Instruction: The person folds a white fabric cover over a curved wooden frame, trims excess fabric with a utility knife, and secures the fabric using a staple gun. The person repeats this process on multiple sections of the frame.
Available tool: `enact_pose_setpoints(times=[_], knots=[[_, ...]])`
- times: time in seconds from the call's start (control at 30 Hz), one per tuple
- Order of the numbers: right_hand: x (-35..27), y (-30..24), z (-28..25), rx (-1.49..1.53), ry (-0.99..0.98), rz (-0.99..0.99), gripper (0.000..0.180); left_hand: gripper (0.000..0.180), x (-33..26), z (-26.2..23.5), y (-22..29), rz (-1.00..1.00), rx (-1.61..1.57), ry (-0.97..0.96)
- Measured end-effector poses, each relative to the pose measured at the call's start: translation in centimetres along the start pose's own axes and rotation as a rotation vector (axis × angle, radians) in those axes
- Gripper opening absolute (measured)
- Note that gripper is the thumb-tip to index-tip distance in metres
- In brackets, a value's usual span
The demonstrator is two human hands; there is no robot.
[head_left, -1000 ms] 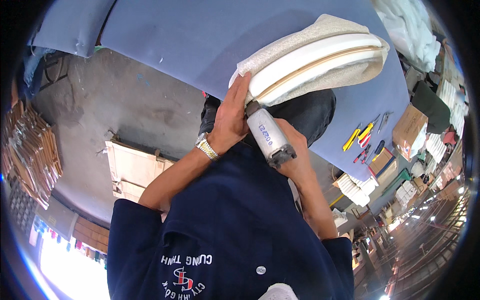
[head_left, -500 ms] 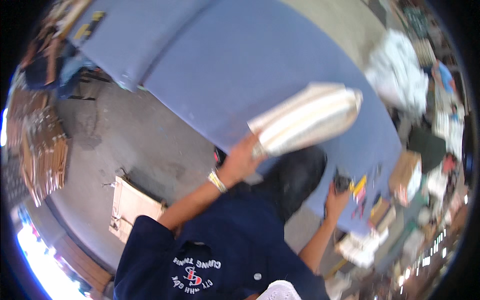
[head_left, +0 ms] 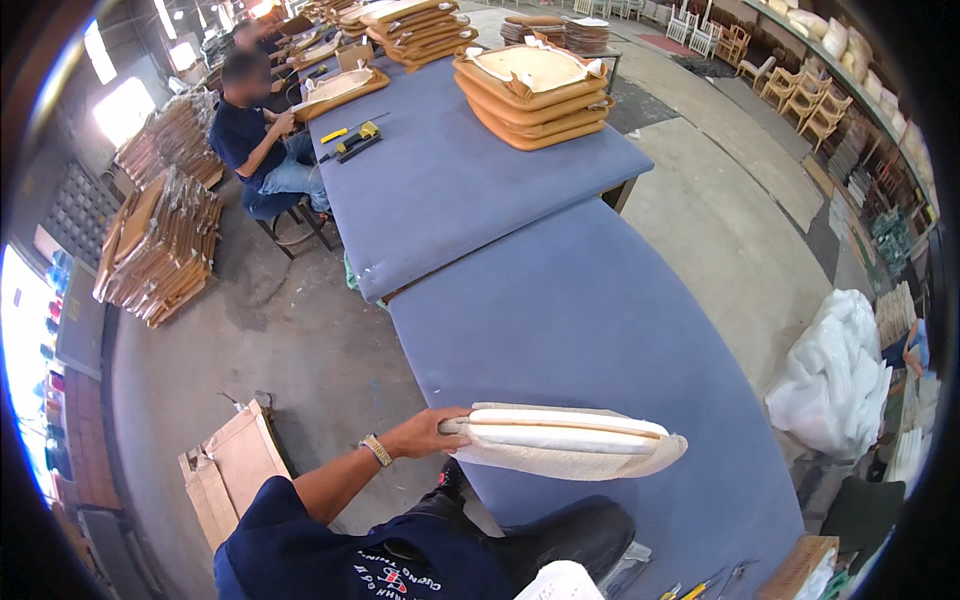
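My left hand point(head_left: 428, 432), with a metal-banded watch on its wrist, grips one end of a padded seat panel point(head_left: 565, 442). The panel stands on its long edge over the blue padded table point(head_left: 620, 330), with white foam, off-white cloth and a thin wooden edge showing in layers. My right hand is out of view. A grey metallic tool point(head_left: 628, 560), partly hidden, lies or is held beside my dark-trousered leg at the lower edge; its kind cannot be made out. Close to it are yellow-handled hand tools point(head_left: 695, 590) on the table.
A stack of brown upholstered seats point(head_left: 535, 100) stands on the farther table, near a yellow-and-black tool point(head_left: 358, 140). A seated co-worker point(head_left: 255, 140) handles another seat at far left. Flattened cardboard point(head_left: 235, 465) lies on the floor; white plastic sheeting point(head_left: 835, 375) is heaped at right.
The view has swung up to show the far tables. The padded panel has gone from tilted to nearly level, still in my left hand. My right hand, earlier holding a dark tool, has left the view.
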State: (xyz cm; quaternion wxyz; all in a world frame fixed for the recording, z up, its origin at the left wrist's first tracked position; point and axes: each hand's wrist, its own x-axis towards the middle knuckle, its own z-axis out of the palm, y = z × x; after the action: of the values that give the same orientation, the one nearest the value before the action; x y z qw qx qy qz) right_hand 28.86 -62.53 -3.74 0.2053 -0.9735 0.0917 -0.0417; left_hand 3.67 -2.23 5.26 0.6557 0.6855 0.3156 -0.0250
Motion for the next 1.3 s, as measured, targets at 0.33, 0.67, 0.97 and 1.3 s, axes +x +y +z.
enact_pose_setpoints(times=[0.33, 0.67, 0.97, 1.3], knots=[[6.0, -4.9, 5.8, -0.171, -0.207, 0.005, 0.05, 0.05, -1.2, 4.0, -1.4, -0.045, -0.178, 0.234], [9.4, -5.0, 3.7, -0.205, -0.335, 0.147, 0.052, 0.074, -5.0, 6.2, -3.1, -0.067, 0.401, 0.439], [7.9, -23.3, -5.8, 0.69, -0.621, -0.191, 0.023, 0.069, -5.5, 4.9, 1.0, -0.243, -0.005, 0.262], [-9.2, -47.2, -3.7, -0.037, -1.122, -1.336, 0.028, 0.057, -5.7, 6.1, -1.9, -0.147, -0.383, 0.213]])
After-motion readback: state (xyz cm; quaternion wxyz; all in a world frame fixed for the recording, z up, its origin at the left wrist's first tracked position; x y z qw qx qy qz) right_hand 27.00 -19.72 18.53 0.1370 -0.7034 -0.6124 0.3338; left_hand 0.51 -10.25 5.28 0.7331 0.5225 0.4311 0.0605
